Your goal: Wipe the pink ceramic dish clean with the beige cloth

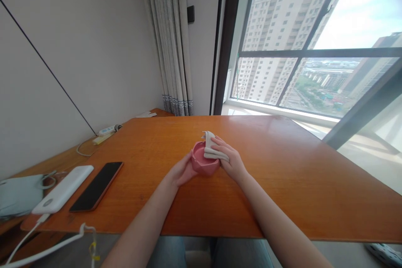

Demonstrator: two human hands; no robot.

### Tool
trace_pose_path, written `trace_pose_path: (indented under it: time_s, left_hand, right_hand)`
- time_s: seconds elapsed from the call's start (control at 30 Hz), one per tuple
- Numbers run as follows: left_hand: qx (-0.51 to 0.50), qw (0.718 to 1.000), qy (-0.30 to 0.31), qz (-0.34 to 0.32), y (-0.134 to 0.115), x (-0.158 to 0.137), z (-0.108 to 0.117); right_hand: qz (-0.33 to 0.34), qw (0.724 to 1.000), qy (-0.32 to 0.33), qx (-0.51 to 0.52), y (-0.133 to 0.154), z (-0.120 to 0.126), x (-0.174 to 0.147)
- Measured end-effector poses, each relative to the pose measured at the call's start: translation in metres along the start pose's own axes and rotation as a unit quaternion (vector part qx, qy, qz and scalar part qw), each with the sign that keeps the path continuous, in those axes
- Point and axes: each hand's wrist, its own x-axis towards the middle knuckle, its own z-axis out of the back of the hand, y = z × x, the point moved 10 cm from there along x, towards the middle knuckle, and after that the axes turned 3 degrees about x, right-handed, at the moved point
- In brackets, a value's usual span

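Observation:
A pink faceted bowl [205, 168], which looks like an ashtray with notches in its rim, is held above the wooden table [150, 142]. My left hand [184, 169] grips it from the left side, with the fingers partly hidden beneath and behind it. Folded over the bowl's right rim is a white cloth [210, 142], pressed there by my right hand [228, 157]. The fingers of that hand lie over the cloth, and part of the cloth reaches inside the bowl.
At the table's left lie a black-screened phone [97, 186] and a white power bank [64, 188] with a cable plugged in. A pale pouch [20, 197] sits beyond them. A power strip [108, 130] lies by the wall. Curtain [171, 42] and window stand behind the table.

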Motion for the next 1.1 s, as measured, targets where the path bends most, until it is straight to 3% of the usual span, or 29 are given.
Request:
trace_pose_path:
  time_s: [0.1, 0.27, 0.43, 0.6, 0.7, 0.83, 1.1]
  left_hand:
    - [-0.005, 0.999, -0.052, -0.006, -0.002, 0.001, 0.007]
    - [0.011, 0.991, -0.107, -0.076, -0.020, 0.002, 0.015]
    - [-0.006, 0.974, -0.176, -0.144, -0.037, -0.002, 0.031]
    - [-0.027, 0.957, -0.234, -0.166, -0.037, -0.005, 0.049]
    - [-0.035, 0.962, -0.209, -0.172, -0.036, -0.003, 0.043]
    - [-0.025, 0.981, -0.118, -0.154, -0.032, 0.001, 0.017]
    - [0.013, 0.987, -0.060, -0.146, -0.027, -0.003, 0.001]
  right_hand:
    - [-0.016, 0.999, 0.024, -0.021, -0.004, -0.004, -0.001]
    - [-0.039, 0.995, 0.042, -0.076, -0.011, -0.018, -0.003]
    - [0.027, 0.989, 0.087, -0.119, 0.008, -0.045, -0.006]
    - [0.065, 0.985, 0.109, -0.113, 0.028, -0.067, -0.010]
    - [0.029, 0.991, 0.079, -0.104, 0.023, -0.067, -0.010]
    - [-0.050, 0.996, -0.008, -0.071, 0.004, -0.048, -0.012]
    - [-0.057, 0.995, -0.078, 0.001, 0.005, -0.021, -0.009]
